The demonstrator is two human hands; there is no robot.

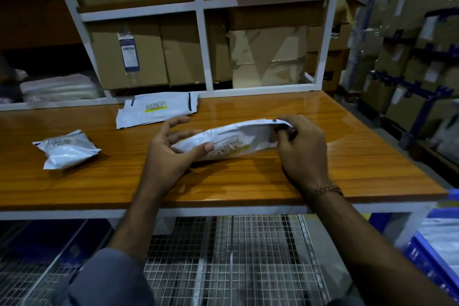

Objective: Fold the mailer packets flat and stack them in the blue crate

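Two hands work one white mailer packet [231, 140] just above the wooden table [323, 161]: the left hand [171, 154] cups its near end with thumb curled over the top, the right hand [301, 149] pinches its far end. One blue crate [422, 253] shows at the lower right edge beside the table, holding white packets whose number cannot be told. On the table lie one puffy packet [67, 149] at left, well apart from the hands, and a flat pile of mailers [156, 109] near the back, count unclear.
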